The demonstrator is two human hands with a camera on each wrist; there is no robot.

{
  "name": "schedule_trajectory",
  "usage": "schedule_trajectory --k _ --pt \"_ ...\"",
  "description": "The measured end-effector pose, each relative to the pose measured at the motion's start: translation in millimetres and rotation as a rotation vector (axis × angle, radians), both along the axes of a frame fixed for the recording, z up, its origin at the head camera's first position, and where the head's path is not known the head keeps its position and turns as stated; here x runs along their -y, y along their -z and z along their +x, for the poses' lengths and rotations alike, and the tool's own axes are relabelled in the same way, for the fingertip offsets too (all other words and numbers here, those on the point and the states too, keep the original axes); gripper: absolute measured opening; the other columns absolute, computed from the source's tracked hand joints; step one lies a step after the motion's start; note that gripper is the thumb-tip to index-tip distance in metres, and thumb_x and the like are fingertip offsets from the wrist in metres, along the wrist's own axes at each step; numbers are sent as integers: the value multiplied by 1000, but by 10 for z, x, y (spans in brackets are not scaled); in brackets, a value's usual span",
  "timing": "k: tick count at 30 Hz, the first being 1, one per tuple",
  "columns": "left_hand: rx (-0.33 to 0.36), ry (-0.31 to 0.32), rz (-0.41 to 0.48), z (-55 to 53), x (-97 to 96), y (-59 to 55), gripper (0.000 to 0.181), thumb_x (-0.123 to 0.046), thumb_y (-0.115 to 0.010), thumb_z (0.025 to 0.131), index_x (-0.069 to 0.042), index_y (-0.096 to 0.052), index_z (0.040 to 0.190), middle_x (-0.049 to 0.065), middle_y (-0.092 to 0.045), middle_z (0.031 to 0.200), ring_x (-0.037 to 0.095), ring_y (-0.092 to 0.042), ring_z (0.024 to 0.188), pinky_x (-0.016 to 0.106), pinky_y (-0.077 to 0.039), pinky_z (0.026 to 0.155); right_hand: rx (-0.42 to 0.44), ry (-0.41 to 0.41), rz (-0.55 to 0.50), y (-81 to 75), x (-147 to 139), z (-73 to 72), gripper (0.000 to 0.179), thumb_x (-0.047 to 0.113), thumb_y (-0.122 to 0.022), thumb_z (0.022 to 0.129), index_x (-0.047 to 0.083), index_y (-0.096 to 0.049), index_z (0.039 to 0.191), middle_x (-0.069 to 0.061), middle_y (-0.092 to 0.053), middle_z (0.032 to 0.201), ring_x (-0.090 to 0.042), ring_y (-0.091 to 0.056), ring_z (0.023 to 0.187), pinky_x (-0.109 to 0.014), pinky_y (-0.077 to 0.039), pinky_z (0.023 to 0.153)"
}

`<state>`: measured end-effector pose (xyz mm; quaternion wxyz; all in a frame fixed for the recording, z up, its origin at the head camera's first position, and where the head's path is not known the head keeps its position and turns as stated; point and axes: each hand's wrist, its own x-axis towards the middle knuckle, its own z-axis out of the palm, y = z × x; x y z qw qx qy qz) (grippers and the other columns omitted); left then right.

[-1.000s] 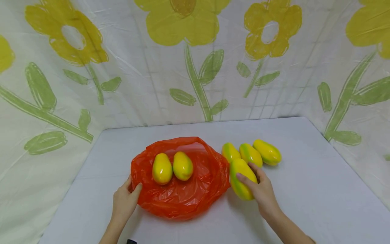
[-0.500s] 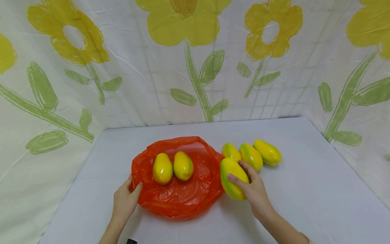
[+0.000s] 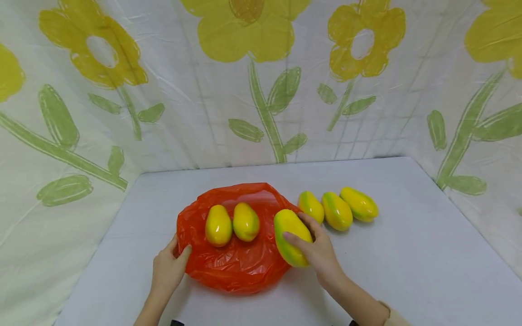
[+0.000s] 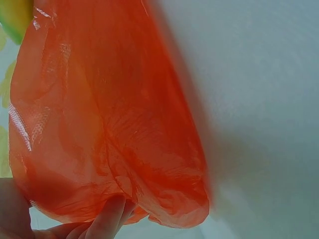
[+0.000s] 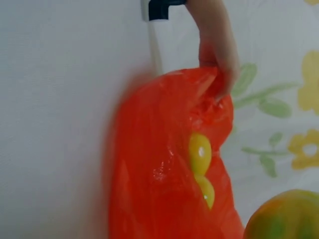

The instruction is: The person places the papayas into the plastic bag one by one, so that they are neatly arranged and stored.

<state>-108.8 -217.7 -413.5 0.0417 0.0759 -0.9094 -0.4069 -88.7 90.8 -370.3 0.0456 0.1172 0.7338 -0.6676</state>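
Observation:
A red plastic bag (image 3: 236, 271) lies spread open on the table, with two yellow-green mangoes (image 3: 218, 225) inside it. My left hand (image 3: 169, 269) pinches the bag's left rim between thumb and fingers; in the left wrist view its fingers (image 4: 107, 219) press into the thin plastic. My right hand (image 3: 322, 253) grips another mango (image 3: 290, 237), thumb on the near side and fingers over the far side, and this fruit overlaps the bag's right rim in the head view. In the right wrist view the held mango (image 5: 286, 219) shows at the bottom corner.
Three more mangoes (image 3: 336, 211) lie in a row to the right of the bag, behind my right hand. The white table (image 3: 408, 253) meets a flower-printed curtain (image 3: 183, 113) at the back and sides.
My right hand has carried its mango leftward, from beside the row of mangoes to over the bag's right rim. My left hand stays at the bag's left rim.

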Motion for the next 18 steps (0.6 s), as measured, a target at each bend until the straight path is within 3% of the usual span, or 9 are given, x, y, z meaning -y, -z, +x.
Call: schedule_trajectory --k 9,18 --pt "-2 0 2 4 3 6 55 -12 -52 97 12 -34 143 35 -50 129 49 -54 115 53 -51 89 -55 -43 -11 -11 162 -145 67 28 -72 87 12 -42 145 -12 -46 139 -31 -46 119 -43 -53 92" --pt "8 -7 -11 3 12 -2 55 -13 -52 96 12 -35 142 34 -50 129 50 -52 117 54 -50 90 -44 -41 0 5 263 -243 71 31 -71 87 10 -40 147 -13 -43 143 -33 -44 122 -48 -50 95"
